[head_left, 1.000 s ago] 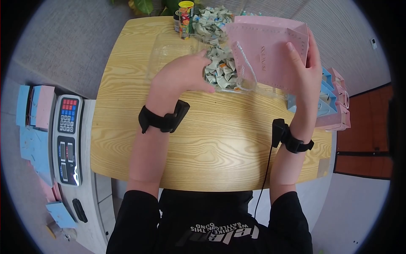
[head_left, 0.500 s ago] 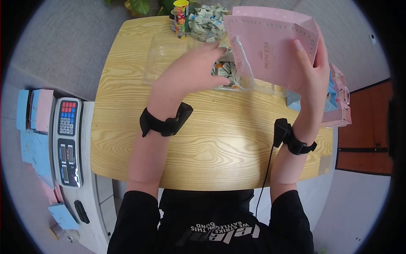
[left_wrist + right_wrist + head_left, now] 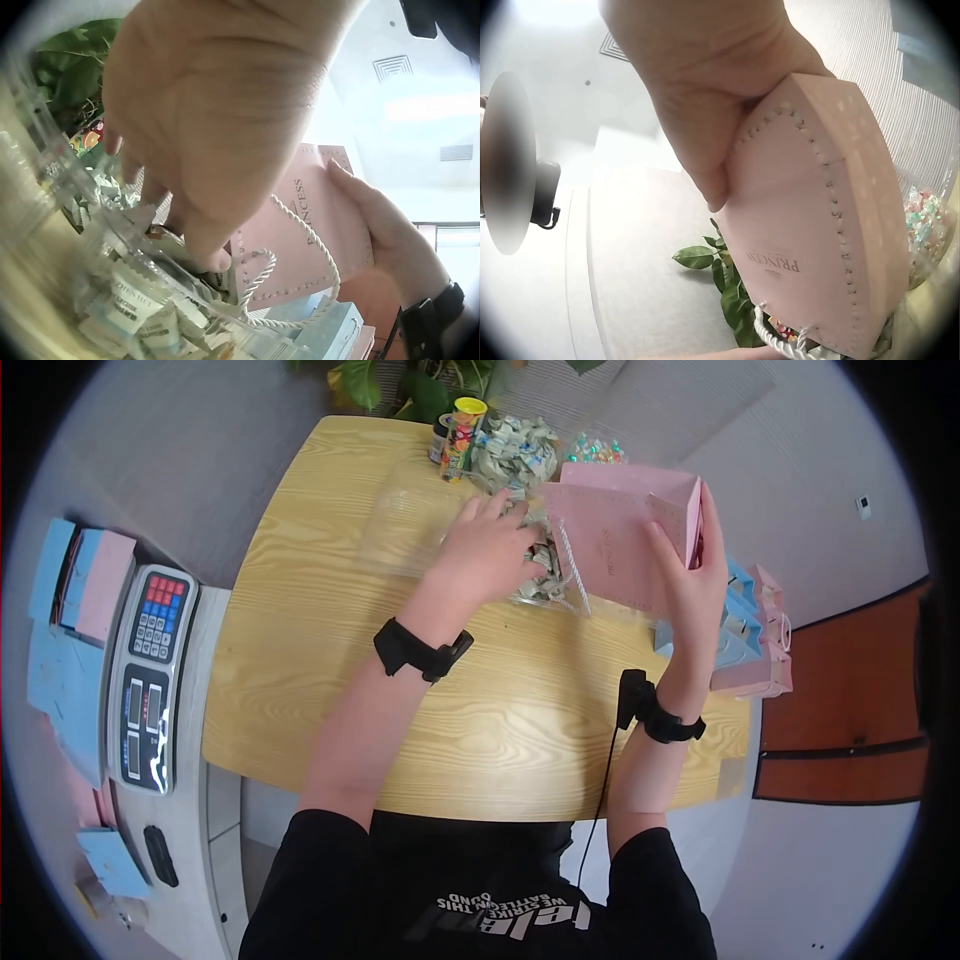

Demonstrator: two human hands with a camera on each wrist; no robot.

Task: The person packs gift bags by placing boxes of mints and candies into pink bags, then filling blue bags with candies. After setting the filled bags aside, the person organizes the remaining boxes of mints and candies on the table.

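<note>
My right hand (image 3: 692,585) grips the bottom end of a pink paper gift bag (image 3: 610,545) printed PRINCESS, thumb on its front face. The bag is tipped on its side, its white rope handle (image 3: 319,247) hanging at the end nearer my left hand. My left hand (image 3: 485,550) reaches over a clear plastic tub holding small wrapped candies (image 3: 545,585), fingers spread and pointing down among them. In the left wrist view, more wrapped candies (image 3: 131,304) show below the thumb; the fingertips are partly hidden by the tub's wall.
A clear lid-like tray (image 3: 395,525) lies left of the tub. Behind stand a yellow-topped canister (image 3: 463,440), another heap of wrapped candies (image 3: 515,452) and shiny pieces (image 3: 597,450). Blue bags (image 3: 738,625) and pink bags (image 3: 765,665) stand right. A scale (image 3: 150,670) sits on the left cabinet.
The head view has shifted. My left hand moved from the tub's near left side to over the candies, its fingers now lower among them. My right hand still holds the bag beside it.
</note>
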